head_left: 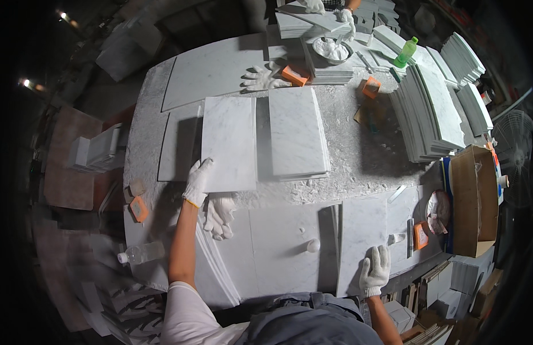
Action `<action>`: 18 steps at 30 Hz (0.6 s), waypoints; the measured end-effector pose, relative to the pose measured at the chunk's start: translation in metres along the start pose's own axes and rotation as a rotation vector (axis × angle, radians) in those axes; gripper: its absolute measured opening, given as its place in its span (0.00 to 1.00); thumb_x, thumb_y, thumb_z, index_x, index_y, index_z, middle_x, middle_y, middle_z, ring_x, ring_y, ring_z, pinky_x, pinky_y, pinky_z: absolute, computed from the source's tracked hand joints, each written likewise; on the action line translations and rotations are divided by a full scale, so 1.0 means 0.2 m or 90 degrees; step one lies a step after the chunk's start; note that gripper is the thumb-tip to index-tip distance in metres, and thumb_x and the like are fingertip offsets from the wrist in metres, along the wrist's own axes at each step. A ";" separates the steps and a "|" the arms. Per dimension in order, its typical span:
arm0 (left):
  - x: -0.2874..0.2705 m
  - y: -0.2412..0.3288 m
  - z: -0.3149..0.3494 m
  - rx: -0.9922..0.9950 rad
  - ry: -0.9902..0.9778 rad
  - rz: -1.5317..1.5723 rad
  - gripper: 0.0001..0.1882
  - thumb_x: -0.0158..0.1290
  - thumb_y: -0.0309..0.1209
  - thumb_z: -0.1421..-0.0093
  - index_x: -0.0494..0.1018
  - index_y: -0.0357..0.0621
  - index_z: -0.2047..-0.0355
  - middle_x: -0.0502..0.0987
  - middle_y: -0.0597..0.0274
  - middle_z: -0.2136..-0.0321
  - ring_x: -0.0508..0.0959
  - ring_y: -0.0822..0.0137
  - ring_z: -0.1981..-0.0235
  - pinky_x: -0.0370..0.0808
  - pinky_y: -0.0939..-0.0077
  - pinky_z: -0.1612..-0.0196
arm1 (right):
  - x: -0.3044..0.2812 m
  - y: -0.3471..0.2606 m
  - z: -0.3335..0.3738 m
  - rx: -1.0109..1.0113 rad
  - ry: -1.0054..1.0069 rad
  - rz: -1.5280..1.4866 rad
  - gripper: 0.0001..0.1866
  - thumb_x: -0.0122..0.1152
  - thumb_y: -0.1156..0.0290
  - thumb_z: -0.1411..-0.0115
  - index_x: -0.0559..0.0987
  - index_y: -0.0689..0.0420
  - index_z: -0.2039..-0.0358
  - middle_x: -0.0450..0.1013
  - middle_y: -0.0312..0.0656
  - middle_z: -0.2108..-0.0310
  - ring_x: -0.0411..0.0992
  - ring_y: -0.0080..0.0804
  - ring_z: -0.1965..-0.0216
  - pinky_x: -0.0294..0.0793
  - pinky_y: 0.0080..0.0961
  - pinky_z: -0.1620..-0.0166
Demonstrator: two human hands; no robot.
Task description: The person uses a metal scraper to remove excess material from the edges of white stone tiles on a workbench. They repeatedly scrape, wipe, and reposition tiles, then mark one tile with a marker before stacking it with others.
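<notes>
My left hand [198,181], in a white knit glove, is closed on the near left edge of a pale grey-veined marble tile [229,138]. That tile lies over other slabs, and its shadow falls to the left. To its right is a short stack of similar tiles [299,132]. My right hand [375,271], also gloved, rests with its fingers stretched out on another marble tile [361,230] at the near right. A loose white glove [220,216] lies just right of my left wrist, and a small white round-topped object [313,246] stands between my hands.
A dusty worktable [358,146] carries a tall tile stack [427,109], orange blocks [372,87], a bowl of white material [331,50] and a green bottle [405,53]. A clear bottle [143,253] lies at left; a cardboard box [475,201] stands at right. Another person's gloved hands [347,23] work at the far side.
</notes>
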State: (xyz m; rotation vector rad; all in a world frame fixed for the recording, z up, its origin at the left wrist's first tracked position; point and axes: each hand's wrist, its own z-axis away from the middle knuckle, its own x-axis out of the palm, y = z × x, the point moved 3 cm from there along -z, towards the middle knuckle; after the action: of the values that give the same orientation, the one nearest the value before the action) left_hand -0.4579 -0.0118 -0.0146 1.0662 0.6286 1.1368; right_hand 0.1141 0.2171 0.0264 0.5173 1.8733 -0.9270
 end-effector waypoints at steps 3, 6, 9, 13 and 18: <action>-0.02 -0.04 -0.15 -0.009 0.011 -0.034 0.16 0.55 0.33 0.30 0.73 0.37 0.47 0.80 0.63 0.55 0.81 0.71 0.57 0.80 0.73 0.53 | 0.03 0.03 0.03 0.034 -0.022 -0.001 0.19 0.57 0.62 0.34 0.80 0.58 0.48 0.71 0.58 0.42 0.68 0.63 0.40 0.67 0.49 0.37; -0.02 -0.07 -0.24 -0.019 -0.001 -0.048 0.16 0.56 0.35 0.31 0.75 0.39 0.49 0.81 0.64 0.57 0.81 0.72 0.60 0.80 0.74 0.55 | 0.04 0.04 0.03 0.020 -0.022 0.014 0.20 0.57 0.61 0.34 0.80 0.58 0.48 0.71 0.58 0.42 0.68 0.64 0.40 0.67 0.50 0.37; -0.03 -0.05 -0.26 -0.010 -0.036 -0.135 0.14 0.59 0.38 0.32 0.77 0.41 0.54 0.81 0.66 0.61 0.80 0.73 0.62 0.79 0.75 0.57 | 0.04 0.05 0.03 0.009 -0.032 0.022 0.19 0.55 0.61 0.34 0.80 0.59 0.50 0.71 0.59 0.43 0.68 0.65 0.41 0.68 0.50 0.38; -0.02 0.08 -0.18 0.084 -0.065 -0.456 0.20 0.61 0.47 0.36 0.75 0.40 0.69 0.80 0.62 0.69 0.78 0.73 0.67 0.74 0.75 0.65 | 0.03 0.03 0.02 0.054 -0.073 -0.045 0.20 0.58 0.64 0.33 0.80 0.59 0.44 0.71 0.57 0.39 0.67 0.60 0.36 0.67 0.48 0.34; 0.17 0.52 0.09 0.263 0.126 -0.711 0.20 0.60 0.44 0.38 0.75 0.41 0.57 0.80 0.55 0.66 0.80 0.59 0.62 0.76 0.63 0.55 | -0.03 -0.03 -0.04 0.037 -0.069 -0.050 0.20 0.60 0.64 0.35 0.81 0.57 0.45 0.72 0.56 0.40 0.68 0.59 0.36 0.67 0.47 0.35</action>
State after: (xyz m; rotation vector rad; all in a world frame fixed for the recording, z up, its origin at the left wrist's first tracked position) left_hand -0.4737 0.0186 0.0915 0.7261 1.4216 0.1206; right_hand 0.1078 0.2200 0.0367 0.4223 1.7831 -1.0434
